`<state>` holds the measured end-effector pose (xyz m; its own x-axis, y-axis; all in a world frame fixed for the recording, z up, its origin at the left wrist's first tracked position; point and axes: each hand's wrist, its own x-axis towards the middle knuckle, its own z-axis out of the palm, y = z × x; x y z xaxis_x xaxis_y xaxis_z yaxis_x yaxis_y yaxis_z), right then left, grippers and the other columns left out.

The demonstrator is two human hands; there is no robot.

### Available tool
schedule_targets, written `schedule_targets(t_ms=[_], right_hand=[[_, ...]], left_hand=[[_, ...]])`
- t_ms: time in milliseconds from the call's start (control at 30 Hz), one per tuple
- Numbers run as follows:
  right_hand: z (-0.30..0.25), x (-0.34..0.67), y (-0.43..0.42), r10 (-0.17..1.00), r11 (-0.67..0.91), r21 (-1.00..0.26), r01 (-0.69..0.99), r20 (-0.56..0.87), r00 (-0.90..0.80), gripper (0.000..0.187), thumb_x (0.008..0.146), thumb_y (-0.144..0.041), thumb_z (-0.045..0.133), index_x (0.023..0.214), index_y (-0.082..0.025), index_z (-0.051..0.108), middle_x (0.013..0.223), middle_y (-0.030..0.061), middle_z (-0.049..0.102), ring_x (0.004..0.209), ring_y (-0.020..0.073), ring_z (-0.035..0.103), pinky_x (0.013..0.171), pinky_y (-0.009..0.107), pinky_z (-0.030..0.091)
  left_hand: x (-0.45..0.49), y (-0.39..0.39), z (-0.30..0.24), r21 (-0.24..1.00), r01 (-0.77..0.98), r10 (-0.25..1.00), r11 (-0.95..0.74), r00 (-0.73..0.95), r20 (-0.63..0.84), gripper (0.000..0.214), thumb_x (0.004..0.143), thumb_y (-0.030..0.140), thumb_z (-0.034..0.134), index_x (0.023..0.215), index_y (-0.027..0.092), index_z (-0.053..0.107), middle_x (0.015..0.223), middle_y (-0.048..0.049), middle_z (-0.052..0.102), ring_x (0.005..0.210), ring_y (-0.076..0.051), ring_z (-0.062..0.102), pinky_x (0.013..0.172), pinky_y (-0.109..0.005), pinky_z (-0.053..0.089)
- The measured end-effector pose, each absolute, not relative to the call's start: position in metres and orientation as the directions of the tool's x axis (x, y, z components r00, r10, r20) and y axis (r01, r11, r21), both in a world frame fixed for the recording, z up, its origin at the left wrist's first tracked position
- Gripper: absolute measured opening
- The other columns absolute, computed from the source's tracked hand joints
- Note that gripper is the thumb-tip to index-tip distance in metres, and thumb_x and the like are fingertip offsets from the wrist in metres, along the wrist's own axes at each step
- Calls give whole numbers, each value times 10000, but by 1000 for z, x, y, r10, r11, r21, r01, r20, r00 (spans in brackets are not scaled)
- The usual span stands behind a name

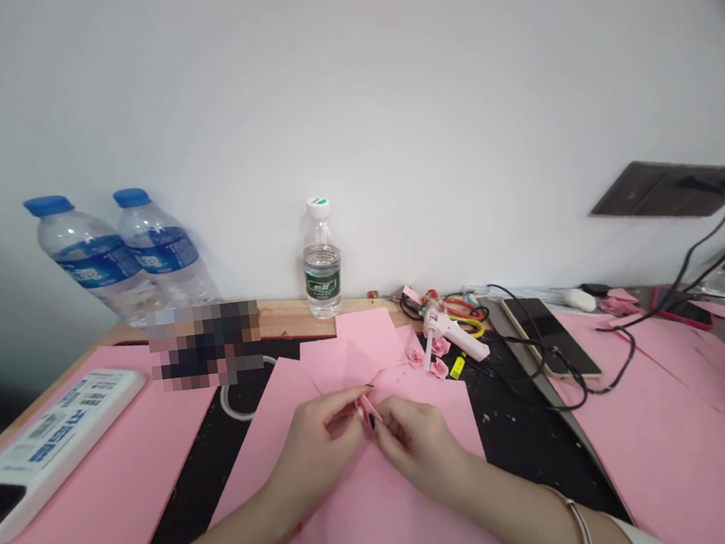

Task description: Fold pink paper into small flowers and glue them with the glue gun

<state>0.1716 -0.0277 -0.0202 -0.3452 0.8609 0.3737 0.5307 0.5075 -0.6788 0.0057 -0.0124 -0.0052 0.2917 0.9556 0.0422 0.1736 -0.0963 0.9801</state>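
Observation:
My left hand and my right hand meet at the middle, fingertips closed on a small pink paper piece. It looks folded or curled; the fingers hide much of it. Below both hands lie large pink paper sheets. Just beyond my right hand, several small pink paper roses sit around a pale pink glue gun, which lies with its white nozzle toward me.
A small water bottle stands by the wall, with two larger bottles farther left. At left is a white box; a tape roll lies nearer. On the right are a phone, black cables and more pink paper.

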Motion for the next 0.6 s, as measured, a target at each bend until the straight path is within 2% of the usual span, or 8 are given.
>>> schedule_targets(t_ms=[167, 333, 500, 600], right_hand=[[-20, 171, -29, 865, 500, -684, 531, 362, -347, 150, 863, -139, 444, 748, -224, 491, 574, -22, 480, 472, 130, 424, 461, 255, 334], [-19, 171, -29, 885, 458, -751, 475, 336, -323, 139, 862, -147, 448, 753, -211, 505, 594, -22, 505, 490, 124, 436, 466, 241, 341], [-18, 171, -28, 922, 350, -850, 393, 239, -304, 172, 905, -192, 428, 745, -205, 491, 589, -20, 520, 483, 119, 464, 461, 228, 368], [-19, 173, -25, 943, 266, -917, 298, 182, -279, 174, 948, -234, 396, 805, -202, 490, 572, -28, 526, 468, 118, 482, 463, 226, 388]], left_hand=[[6, -12, -6, 985, 163, 973, -58, 229, 20, 254, 802, 165, 543, 958, 187, 742, 1047, -63, 747, 973, -222, 680, 900, -341, 528], [7, -12, -4, 980, 174, 975, -94, 214, 56, 268, 794, 125, 500, 887, 189, 743, 979, -53, 744, 960, -206, 665, 898, -317, 511], [6, -13, -1, 976, 175, 968, -132, 234, 89, 327, 793, 101, 457, 957, 192, 725, 984, -54, 715, 984, -201, 640, 868, -297, 511], [3, -12, 1, 987, 116, 960, -115, 267, 80, 294, 804, 161, 513, 1027, 193, 702, 1037, -62, 702, 1013, -215, 630, 878, -304, 508]])
